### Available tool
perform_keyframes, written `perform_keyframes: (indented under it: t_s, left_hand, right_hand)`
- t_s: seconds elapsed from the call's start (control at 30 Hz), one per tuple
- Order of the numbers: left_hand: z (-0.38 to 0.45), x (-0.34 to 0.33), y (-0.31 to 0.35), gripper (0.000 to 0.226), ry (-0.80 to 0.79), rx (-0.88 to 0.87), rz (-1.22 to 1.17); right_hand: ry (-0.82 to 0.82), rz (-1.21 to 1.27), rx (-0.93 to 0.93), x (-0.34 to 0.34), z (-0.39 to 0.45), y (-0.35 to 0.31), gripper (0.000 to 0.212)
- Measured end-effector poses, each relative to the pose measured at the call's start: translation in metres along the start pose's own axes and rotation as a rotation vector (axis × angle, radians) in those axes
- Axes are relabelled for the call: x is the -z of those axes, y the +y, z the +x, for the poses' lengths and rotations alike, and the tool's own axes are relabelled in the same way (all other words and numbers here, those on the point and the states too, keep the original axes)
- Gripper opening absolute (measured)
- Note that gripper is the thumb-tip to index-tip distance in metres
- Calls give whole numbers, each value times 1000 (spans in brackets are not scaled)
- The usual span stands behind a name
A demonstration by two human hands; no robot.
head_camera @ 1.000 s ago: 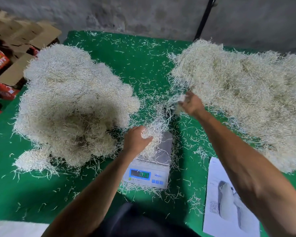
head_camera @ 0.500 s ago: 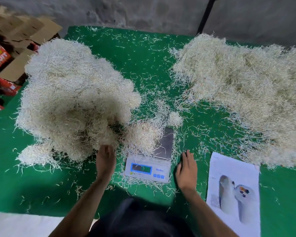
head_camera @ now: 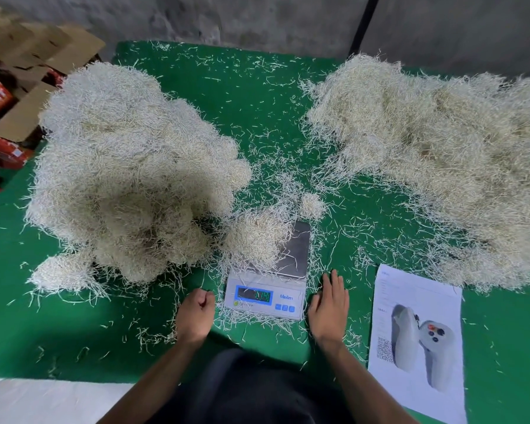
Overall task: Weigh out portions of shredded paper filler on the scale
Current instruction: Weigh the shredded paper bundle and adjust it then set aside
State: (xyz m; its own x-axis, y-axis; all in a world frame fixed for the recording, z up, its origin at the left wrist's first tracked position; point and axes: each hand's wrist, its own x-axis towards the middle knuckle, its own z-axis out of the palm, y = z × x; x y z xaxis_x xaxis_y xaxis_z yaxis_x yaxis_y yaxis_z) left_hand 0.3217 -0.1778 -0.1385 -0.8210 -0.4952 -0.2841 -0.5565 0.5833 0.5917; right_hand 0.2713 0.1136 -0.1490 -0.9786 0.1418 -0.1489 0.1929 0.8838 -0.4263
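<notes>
Hands are sitting nearest you, one on each side of the scale [head_camera: 265, 296]: your left hand [head_camera: 194, 316] is resting on the green table [head_camera: 28, 338] with its fingers curled in and nothing visible inside them, and your right hand [head_camera: 329, 306] is lying flat, fingers straight, palm down on the cloth, just beside the scale's right edge. Neither is touching the scale body as far as can be seen. The display [head_camera: 254, 295] is glowing, but its digits are too blurred to read. The portion [head_camera: 256, 238] is sitting on the left part of the steel pan, a pale, springy tuft of thin crinkled strips, and it is spilling over the pan's left edge toward the left heap [head_camera: 129, 172], possibly touching it. That is the main risk, in my judgement: strands bridging to the heap or trailing onto the table could be carrying part of the load and skewing the reading, and a hand brushing the housing would be doing the same. A small stray tuft [head_camera: 311, 205] is lying just beyond the pan, and loose strips are littering the cloth all around. To the right, a printed sheet [head_camera: 416, 341] is lying flat, and farther back the right heap [head_camera: 435, 166] is sprawling, well apart from the scale.
</notes>
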Motion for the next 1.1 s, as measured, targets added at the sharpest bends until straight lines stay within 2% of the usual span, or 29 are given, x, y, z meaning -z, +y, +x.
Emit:
perform_keyframes:
  t_s: [0.43, 0.53, 0.63, 0.73, 0.83, 0.9, 0.97, 1.03, 1.1]
  left_hand:
    - [1, -1, -7, 35, -16, 17, -94]
    - [3, 4, 5, 36, -29, 26, -148]
    - [11, 21, 48, 38, 98, -80, -283]
    - [28, 39, 110, 25, 212, -258, -432]
    - [54, 42, 161, 10, 156, -395, -343]
    - [71, 36, 179, 36, 41, -508, -82]
    - [81, 33, 185, 48, -50, -548, 80]
    - [88, 30, 185, 50, -85, -567, 105]
    - [92, 30, 185, 44, -84, -581, 75]
  right_hand:
    - [46, 6, 6, -2, 0, 1, 55]
    - [114, 59, -29, 7, 12, -6, 39]
    - [204, 205, -113, 40, 56, -29, 23]
    - [222, 393, 0, 79, 95, -69, 18]
    - [45, 462, 247, 105, 114, -116, 14]
    - [-149, 411, 331, 113, 121, -145, 36]
    - [-309, 176, 356, 117, 124, -166, 49]
    - [-421, 14, 359, 118, 127, -177, 40]
    - [-453, -12, 374, 122, 133, -184, 26]
